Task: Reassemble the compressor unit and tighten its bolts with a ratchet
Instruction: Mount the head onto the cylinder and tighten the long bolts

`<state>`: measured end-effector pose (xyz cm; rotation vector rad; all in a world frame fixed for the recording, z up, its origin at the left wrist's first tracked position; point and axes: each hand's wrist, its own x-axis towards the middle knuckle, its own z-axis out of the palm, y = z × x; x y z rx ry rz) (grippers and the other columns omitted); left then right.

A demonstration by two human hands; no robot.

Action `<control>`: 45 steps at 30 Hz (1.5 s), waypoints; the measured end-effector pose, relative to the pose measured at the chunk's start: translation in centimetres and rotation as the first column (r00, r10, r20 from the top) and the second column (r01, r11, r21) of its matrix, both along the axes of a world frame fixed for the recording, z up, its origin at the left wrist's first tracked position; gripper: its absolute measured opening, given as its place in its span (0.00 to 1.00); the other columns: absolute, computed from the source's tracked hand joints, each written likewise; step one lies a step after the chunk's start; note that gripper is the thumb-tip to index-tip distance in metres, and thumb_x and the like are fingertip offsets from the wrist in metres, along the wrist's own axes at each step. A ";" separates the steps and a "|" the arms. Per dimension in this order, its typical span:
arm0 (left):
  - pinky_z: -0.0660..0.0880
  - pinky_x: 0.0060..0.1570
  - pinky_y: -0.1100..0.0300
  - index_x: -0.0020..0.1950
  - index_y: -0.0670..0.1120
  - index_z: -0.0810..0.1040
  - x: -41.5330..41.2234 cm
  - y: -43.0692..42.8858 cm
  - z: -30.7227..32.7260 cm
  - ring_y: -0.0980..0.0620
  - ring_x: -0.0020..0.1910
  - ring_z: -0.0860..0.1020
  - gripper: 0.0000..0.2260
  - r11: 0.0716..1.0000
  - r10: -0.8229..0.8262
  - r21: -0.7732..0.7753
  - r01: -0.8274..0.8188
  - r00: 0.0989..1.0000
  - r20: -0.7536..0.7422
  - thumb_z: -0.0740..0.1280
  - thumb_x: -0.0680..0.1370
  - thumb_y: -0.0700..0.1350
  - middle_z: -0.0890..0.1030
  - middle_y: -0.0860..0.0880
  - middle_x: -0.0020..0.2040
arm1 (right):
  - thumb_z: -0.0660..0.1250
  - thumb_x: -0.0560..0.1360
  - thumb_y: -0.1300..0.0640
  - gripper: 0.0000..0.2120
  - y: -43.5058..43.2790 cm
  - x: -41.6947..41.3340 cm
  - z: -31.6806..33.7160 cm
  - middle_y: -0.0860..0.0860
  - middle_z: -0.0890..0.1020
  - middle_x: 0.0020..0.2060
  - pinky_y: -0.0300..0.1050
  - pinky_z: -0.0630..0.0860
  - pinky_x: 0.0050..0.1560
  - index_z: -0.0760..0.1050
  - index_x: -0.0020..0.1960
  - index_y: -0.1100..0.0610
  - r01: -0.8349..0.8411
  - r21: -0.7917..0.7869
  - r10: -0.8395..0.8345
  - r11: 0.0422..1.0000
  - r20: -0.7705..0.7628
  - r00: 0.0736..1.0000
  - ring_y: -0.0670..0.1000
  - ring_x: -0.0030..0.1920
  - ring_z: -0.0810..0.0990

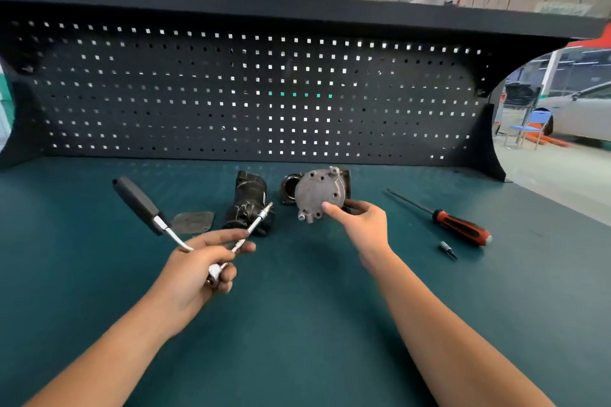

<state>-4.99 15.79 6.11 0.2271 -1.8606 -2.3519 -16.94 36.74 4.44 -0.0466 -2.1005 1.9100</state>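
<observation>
My left hand (201,261) grips a ratchet (145,208) near its head; the black handle points up and left, and a long silver extension bar points toward the black compressor body (249,205) standing on the bench. My right hand (360,218) holds the round grey compressor end cover (315,195), thumb on its face and fingers behind, tilted up just above the bench. A dark housing part (291,187) with a round opening sits right behind the cover. A flat grey gasket (193,222) lies left of the black body.
A red-and-black screwdriver (459,225) lies on the green bench mat (314,307) to the right, with a small socket bit (448,249) near it. A black pegboard (251,92) closes off the back of the bench. The bench's right edge is near the screwdriver.
</observation>
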 end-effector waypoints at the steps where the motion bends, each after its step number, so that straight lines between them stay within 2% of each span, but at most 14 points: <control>1: 0.63 0.18 0.66 0.47 0.39 0.80 0.1 -0.1 0.2 0.55 0.19 0.66 0.15 1.000 0.000 0.021 0.000 1.000 -0.029 0.55 0.73 0.27 0.84 0.43 0.39 | 0.78 0.62 0.48 0.22 -0.1 -0.1 0.8 0.48 0.82 0.41 0.32 0.70 0.37 0.79 0.50 0.58 0.019 -0.006 -0.019 1.000 -0.007 1.000 0.45 0.43 0.79; 8: 0.64 0.18 0.65 0.41 0.40 0.82 0.3 -1.0 1.3 0.55 0.19 0.65 0.16 0.996 0.025 0.087 -0.016 0.994 -0.105 0.56 0.73 0.27 0.84 0.41 0.42 | 0.77 0.61 0.47 0.19 0.9 -1.7 6.2 0.50 0.76 0.29 0.38 0.69 0.34 0.73 0.31 0.59 0.086 -0.003 -0.086 0.996 -0.055 0.995 0.48 0.32 0.73; 12: 0.64 0.17 0.65 0.43 0.38 0.81 0.2 -1.1 1.2 0.55 0.19 0.66 0.14 0.997 0.052 0.062 -0.048 0.997 -0.061 0.56 0.74 0.28 0.84 0.43 0.41 | 0.76 0.63 0.47 0.21 1.3 -3.4 9.2 0.54 0.71 0.30 0.42 0.65 0.34 0.66 0.32 0.57 0.089 0.095 -0.085 0.992 -0.041 0.996 0.51 0.32 0.69; 17: 0.63 0.18 0.67 0.42 0.37 0.80 0.0 -0.5 0.6 0.55 0.18 0.66 0.14 0.997 0.073 0.004 -0.073 0.997 0.006 0.56 0.74 0.28 0.84 0.43 0.38 | 0.75 0.65 0.47 0.24 1.0 -6.0 12.7 0.58 0.78 0.44 0.47 0.76 0.45 0.73 0.49 0.64 0.032 0.129 -0.035 0.991 0.023 0.999 0.56 0.43 0.78; 20: 0.64 0.19 0.66 0.40 0.42 0.81 0.2 -0.5 -0.2 0.55 0.18 0.66 0.15 0.958 0.054 -0.282 -0.048 0.999 0.011 0.58 0.76 0.29 0.83 0.46 0.38 | 0.72 0.68 0.48 0.20 0.4 -7.3 14.4 0.55 0.77 0.45 0.44 0.72 0.37 0.71 0.49 0.62 0.019 0.163 -0.028 0.986 0.049 0.998 0.54 0.42 0.76; 22: 0.70 0.28 0.62 0.41 0.51 0.80 0.3 -0.6 -0.7 0.57 0.24 0.72 0.13 0.722 0.021 -0.691 -0.045 0.999 -0.044 0.62 0.77 0.35 0.82 0.53 0.39 | 0.72 0.68 0.49 0.18 -0.1 -8.0 15.1 0.55 0.76 0.44 0.42 0.68 0.31 0.71 0.48 0.61 0.015 0.170 -0.026 0.985 0.066 0.997 0.54 0.39 0.75; 23: 0.72 0.38 0.61 0.44 0.55 0.78 0.4 -0.7 -0.8 0.59 0.34 0.76 0.09 0.466 -0.023 -0.884 -0.039 0.998 -0.056 0.63 0.77 0.42 0.81 0.57 0.45 | 0.71 0.68 0.49 0.19 -0.1 -8.3 15.3 0.55 0.77 0.44 0.41 0.67 0.29 0.71 0.50 0.60 0.014 0.174 -0.028 0.985 0.079 0.996 0.54 0.38 0.75; 24: 0.71 0.48 0.62 0.48 0.60 0.74 0.7 -0.5 -0.7 0.59 0.45 0.77 0.05 0.224 -0.063 -0.974 -0.021 0.997 -0.036 0.63 0.77 0.50 0.76 0.60 0.53 | 0.71 0.68 0.49 0.19 0.0 -8.5 15.5 0.55 0.77 0.43 0.41 0.66 0.27 0.71 0.51 0.60 0.016 0.181 -0.033 0.983 0.094 0.995 0.53 0.35 0.75; 26: 0.69 0.57 0.62 0.60 0.62 0.69 0.5 -0.2 -0.8 0.56 0.59 0.73 0.14 -0.020 -0.077 -0.997 0.070 0.994 0.072 0.59 0.76 0.61 0.65 0.63 0.62 | 0.71 0.69 0.49 0.17 0.5 -8.9 16.0 0.54 0.78 0.38 0.38 0.66 0.24 0.71 0.49 0.59 0.018 0.187 -0.041 0.982 0.119 0.992 0.50 0.25 0.75; 28: 0.67 0.59 0.62 0.60 0.63 0.69 0.4 0.3 -1.0 0.56 0.62 0.71 0.14 0.043 -0.094 -0.993 0.108 0.990 0.104 0.58 0.76 0.62 0.65 0.63 0.63 | 0.71 0.70 0.49 0.14 1.1 -9.3 16.2 0.53 0.76 0.33 0.33 0.64 0.21 0.72 0.43 0.59 0.015 0.192 -0.041 0.981 0.136 0.990 0.47 0.18 0.72; 30: 0.67 0.57 0.68 0.46 0.63 0.73 0.3 0.3 -1.0 0.60 0.60 0.71 0.03 0.212 -0.129 -0.976 0.046 0.991 0.019 0.60 0.77 0.55 0.72 0.63 0.56 | 0.71 0.70 0.49 0.13 1.6 -9.8 16.3 0.53 0.75 0.31 0.31 0.63 0.20 0.71 0.39 0.57 0.006 0.200 -0.035 0.980 0.140 0.990 0.47 0.17 0.71; 32: 0.67 0.45 0.73 0.39 0.53 0.76 -0.8 0.1 -1.0 0.60 0.49 0.76 0.07 0.375 -0.085 -0.927 0.012 0.996 -0.022 0.63 0.77 0.47 0.78 0.60 0.42 | 0.71 0.70 0.50 0.13 1.8 -10.4 16.3 0.53 0.75 0.30 0.30 0.63 0.20 0.72 0.39 0.57 -0.001 0.200 -0.026 0.980 0.133 0.991 0.47 0.16 0.71; 36: 0.66 0.30 0.67 0.37 0.59 0.82 -2.9 0.6 0.9 0.66 0.25 0.73 0.12 0.741 -0.052 -0.670 -0.042 0.991 -0.120 0.67 0.75 0.43 0.76 0.62 0.23 | 0.71 0.69 0.47 0.15 1.8 -11.5 16.2 0.52 0.76 0.31 0.35 0.64 0.22 0.70 0.38 0.57 0.020 0.211 -0.044 0.977 0.110 0.993 0.48 0.21 0.74; 45: 0.71 0.41 0.59 0.38 0.50 0.80 -16.5 4.0 3.7 0.51 0.34 0.73 0.07 0.873 0.074 -0.448 -0.194 0.960 -0.271 0.70 0.72 0.38 0.79 0.48 0.35 | 0.70 0.70 0.45 0.17 2.4 -14.2 15.8 0.53 0.77 0.31 0.35 0.66 0.22 0.73 0.42 0.59 0.028 0.212 -0.052 0.977 0.108 0.993 0.46 0.18 0.73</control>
